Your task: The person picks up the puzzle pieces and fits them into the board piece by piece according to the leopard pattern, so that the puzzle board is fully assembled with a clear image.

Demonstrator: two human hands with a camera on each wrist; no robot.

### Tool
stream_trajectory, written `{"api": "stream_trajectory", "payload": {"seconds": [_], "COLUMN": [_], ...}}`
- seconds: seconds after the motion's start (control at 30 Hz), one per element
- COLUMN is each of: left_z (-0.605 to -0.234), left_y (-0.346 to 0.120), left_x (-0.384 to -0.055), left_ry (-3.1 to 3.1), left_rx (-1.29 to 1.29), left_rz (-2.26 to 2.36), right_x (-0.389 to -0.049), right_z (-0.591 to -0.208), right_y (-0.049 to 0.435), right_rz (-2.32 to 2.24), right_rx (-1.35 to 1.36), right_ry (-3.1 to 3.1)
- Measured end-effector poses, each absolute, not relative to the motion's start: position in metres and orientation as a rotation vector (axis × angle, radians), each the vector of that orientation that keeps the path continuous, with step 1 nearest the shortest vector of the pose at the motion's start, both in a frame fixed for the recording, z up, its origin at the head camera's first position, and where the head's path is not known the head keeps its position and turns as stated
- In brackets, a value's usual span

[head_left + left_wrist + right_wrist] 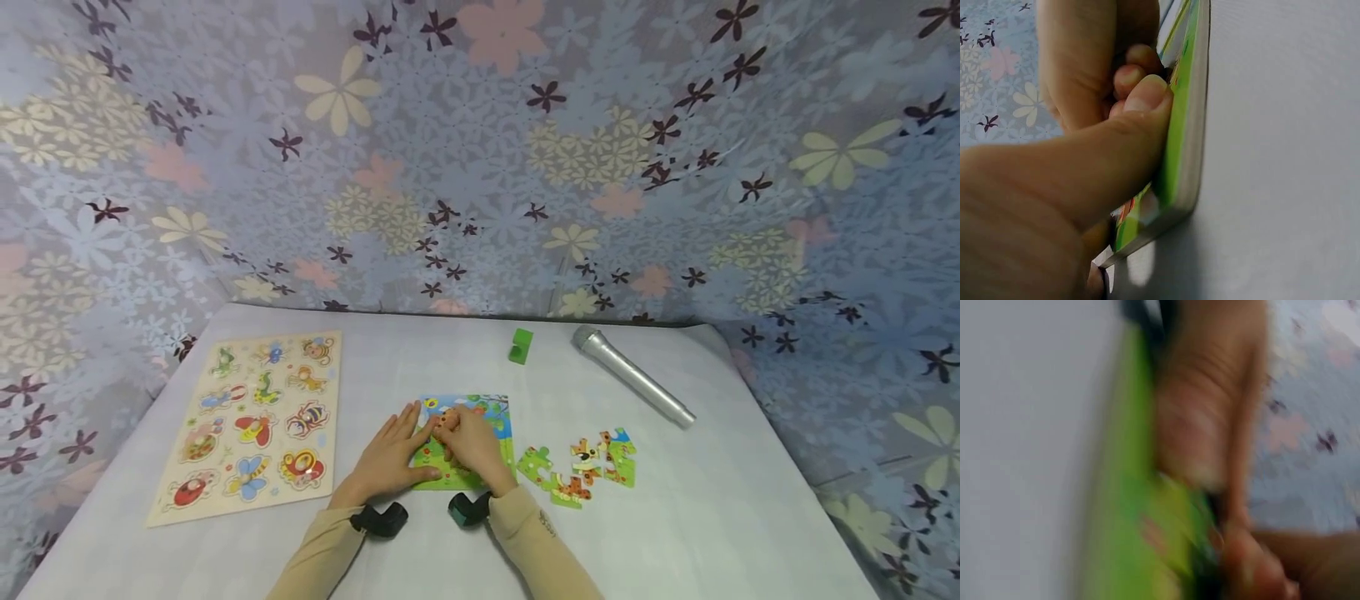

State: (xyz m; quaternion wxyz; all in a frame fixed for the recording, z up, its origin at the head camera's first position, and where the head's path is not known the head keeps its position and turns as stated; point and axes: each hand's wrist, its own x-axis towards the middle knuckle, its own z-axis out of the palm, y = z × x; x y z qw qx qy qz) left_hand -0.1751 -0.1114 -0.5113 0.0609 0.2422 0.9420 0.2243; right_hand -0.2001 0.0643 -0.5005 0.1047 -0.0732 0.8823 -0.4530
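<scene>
A puzzle board with a green lower part and blue sky lies flat in front of me, part of its picture filled in. My left hand rests at the board's left side, fingers spread and fairly straight, its thumb on the green surface. Over the middle of the board, my right hand has its fingers curled and pinches a puzzle piece, blurred and mostly hidden by the thumb. Several loose puzzle pieces with green and spotted animal parts lie just right of the board.
To the left lies a large wooden peg board with insects and animals. A small green block sits behind the puzzle, and a silver microphone lies at the back right. A floral curtain hangs behind the white table.
</scene>
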Motion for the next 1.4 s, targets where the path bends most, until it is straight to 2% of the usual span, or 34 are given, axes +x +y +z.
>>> {"api": "stream_trajectory", "payload": {"seconds": [0.13, 0.37, 0.57, 0.7, 1.0, 1.4], "left_z": [-0.515, -0.517, -0.513, -0.513, -0.512, -0.513], "left_y": [-0.108, -0.109, -0.112, -0.112, -0.11, -0.112], "left_x": [-0.174, -0.177, -0.177, -0.176, -0.176, -0.177], "left_ry": [2.834, 2.846, 2.832, 2.835, 2.835, 2.842], "left_rx": [0.716, 0.711, 0.704, 0.702, 0.682, 0.695], "left_rz": [0.685, 0.683, 0.669, 0.682, 0.713, 0.702], "right_x": [-0.21, -0.217, -0.193, -0.176, -0.173, -0.163], "right_z": [-0.499, -0.479, -0.477, -0.484, -0.485, -0.477], "right_y": [0.1, 0.191, 0.277, 0.311, 0.32, 0.286], "right_rz": [-1.615, -1.754, -1.721, -1.553, -1.313, -1.069], "right_rx": [-0.155, 0.118, 0.361, 0.341, -0.155, -0.15], "right_ry": [2.224, 2.352, 2.442, 2.498, 2.647, 2.675]}}
